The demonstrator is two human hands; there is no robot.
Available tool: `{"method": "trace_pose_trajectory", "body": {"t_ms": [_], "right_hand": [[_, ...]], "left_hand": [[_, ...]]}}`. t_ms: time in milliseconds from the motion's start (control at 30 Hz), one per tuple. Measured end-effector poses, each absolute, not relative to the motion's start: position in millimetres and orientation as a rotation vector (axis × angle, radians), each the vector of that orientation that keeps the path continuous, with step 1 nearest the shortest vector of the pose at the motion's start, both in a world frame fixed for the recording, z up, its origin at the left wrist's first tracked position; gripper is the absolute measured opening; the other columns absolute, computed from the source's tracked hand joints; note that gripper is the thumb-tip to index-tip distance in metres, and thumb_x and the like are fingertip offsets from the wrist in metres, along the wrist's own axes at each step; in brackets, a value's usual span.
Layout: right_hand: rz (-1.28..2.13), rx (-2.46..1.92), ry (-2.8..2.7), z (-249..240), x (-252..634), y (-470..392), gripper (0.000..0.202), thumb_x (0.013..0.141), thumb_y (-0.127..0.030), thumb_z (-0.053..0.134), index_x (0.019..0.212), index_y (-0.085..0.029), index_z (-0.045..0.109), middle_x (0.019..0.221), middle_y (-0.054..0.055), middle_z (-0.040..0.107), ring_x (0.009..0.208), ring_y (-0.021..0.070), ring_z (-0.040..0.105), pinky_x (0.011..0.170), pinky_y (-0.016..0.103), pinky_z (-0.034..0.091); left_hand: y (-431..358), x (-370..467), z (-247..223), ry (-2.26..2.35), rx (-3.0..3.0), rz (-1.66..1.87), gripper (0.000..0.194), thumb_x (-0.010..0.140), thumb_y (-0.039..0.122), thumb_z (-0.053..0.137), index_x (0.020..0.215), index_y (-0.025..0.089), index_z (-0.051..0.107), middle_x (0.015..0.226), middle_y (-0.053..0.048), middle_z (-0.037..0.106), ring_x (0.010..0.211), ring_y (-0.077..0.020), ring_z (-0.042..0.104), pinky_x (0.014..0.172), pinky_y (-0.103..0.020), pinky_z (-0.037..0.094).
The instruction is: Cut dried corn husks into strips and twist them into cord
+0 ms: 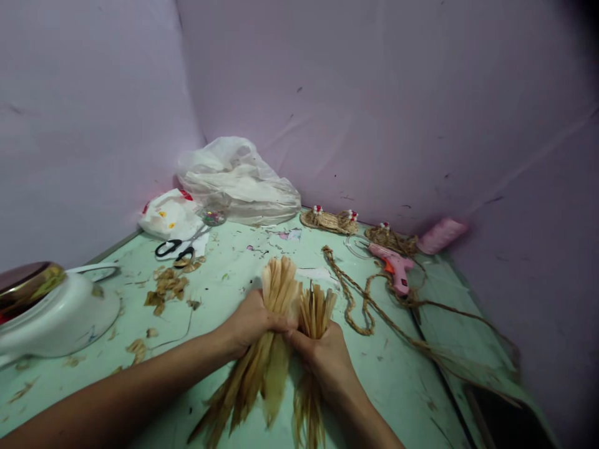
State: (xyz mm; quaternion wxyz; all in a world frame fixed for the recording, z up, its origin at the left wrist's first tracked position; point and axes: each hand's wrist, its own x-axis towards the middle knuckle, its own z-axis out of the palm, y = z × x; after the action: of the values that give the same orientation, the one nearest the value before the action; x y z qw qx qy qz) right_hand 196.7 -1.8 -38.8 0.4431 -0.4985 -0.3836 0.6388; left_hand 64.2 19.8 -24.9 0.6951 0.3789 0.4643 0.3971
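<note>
My left hand [255,321] is closed around a wide bundle of dry tan husk strips [279,284], which fan out downward below the fist. Right beside it, my right hand [322,355] grips a narrower bundle of husk strips [316,308], its ends hanging below the palm. Both thumbs point inward and meet or nearly meet between the two bundles. The bundles stand roughly upright over the pale green table [224,299].
Black scissors [185,251], husk scraps [166,287] and a white container [88,312] lie left. A plastic bag [243,181] sits behind. Braided cord [350,290], a pink glue gun [395,265], woven pieces [330,221] and a pink spool [440,237] are right.
</note>
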Motion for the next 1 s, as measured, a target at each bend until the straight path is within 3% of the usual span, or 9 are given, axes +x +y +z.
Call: {"method": "trace_pose_trajectory", "body": {"t_ms": [100, 267, 500, 667, 833, 1000], "right_hand": [[1.560, -1.308, -0.852, -39, 197, -2, 0.016, 0.054, -0.020, 0.068, 0.059, -0.014, 0.054, 0.046, -0.003, 0.051, 0.044, 0.0095, 0.044, 0.043, 0.021, 0.037], [1.541, -1.352, -0.909, -37, 198, -3, 0.019, 0.055, -0.025, 0.069, 0.057, -0.015, 0.053, 0.035, -0.008, 0.036, 0.036, 0.0066, 0.033, 0.035, 0.019, 0.027], [1.488, -1.374, -0.958, -35, 195, -4, 0.022, 0.058, -0.032, 0.068, 0.058, -0.015, 0.053, 0.033, -0.009, 0.034, 0.033, 0.0053, 0.027, 0.033, 0.019, 0.021], [1.454, -1.403, -1.033, -34, 193, -4, 0.013, 0.056, -0.023, 0.061, 0.054, -0.015, 0.051, 0.037, -0.007, 0.037, 0.036, 0.0058, 0.031, 0.035, 0.020, 0.025], [1.329, -1.455, -1.021, -38, 189, -5, 0.002, 0.057, -0.016, 0.051, 0.057, -0.014, 0.053, 0.047, -0.005, 0.045, 0.041, 0.0061, 0.034, 0.039, 0.019, 0.030], [1.256, -1.480, -0.749, -36, 204, 8, 0.006, 0.055, -0.019, 0.055, 0.058, -0.014, 0.057, 0.046, -0.002, 0.051, 0.042, 0.0094, 0.041, 0.041, 0.022, 0.034]], "left_hand": [[20, 65, -23, 1.169, 0.790, 0.895, 0.019, 0.045, 0.007, 0.058, 0.063, 0.009, 0.063, 0.050, -0.001, 0.058, 0.039, -0.0100, 0.048, 0.036, -0.020, 0.038], [20, 64, -22, 1.187, 0.798, 0.906, 0.018, 0.042, 0.007, 0.056, 0.059, 0.009, 0.062, 0.047, -0.001, 0.057, 0.037, -0.0093, 0.047, 0.033, -0.019, 0.036], [17, 63, -23, 1.116, 0.875, 0.866, 0.025, 0.045, 0.011, 0.067, 0.070, 0.010, 0.066, 0.054, 0.000, 0.062, 0.043, -0.0094, 0.050, 0.037, -0.018, 0.039], [16, 65, -24, 1.118, 0.924, 0.911, 0.024, 0.046, 0.006, 0.062, 0.069, 0.010, 0.066, 0.058, 0.000, 0.063, 0.050, -0.0110, 0.053, 0.046, -0.021, 0.044], [14, 67, -27, 1.113, 0.956, 0.858, 0.017, 0.046, 0.011, 0.064, 0.063, 0.009, 0.061, 0.048, 0.001, 0.056, 0.040, -0.0080, 0.046, 0.037, -0.019, 0.036], [20, 59, -21, 1.122, 0.786, 0.909, 0.025, 0.044, 0.014, 0.069, 0.065, 0.013, 0.055, 0.045, 0.004, 0.054, 0.036, -0.0077, 0.045, 0.034, -0.018, 0.034]]}}
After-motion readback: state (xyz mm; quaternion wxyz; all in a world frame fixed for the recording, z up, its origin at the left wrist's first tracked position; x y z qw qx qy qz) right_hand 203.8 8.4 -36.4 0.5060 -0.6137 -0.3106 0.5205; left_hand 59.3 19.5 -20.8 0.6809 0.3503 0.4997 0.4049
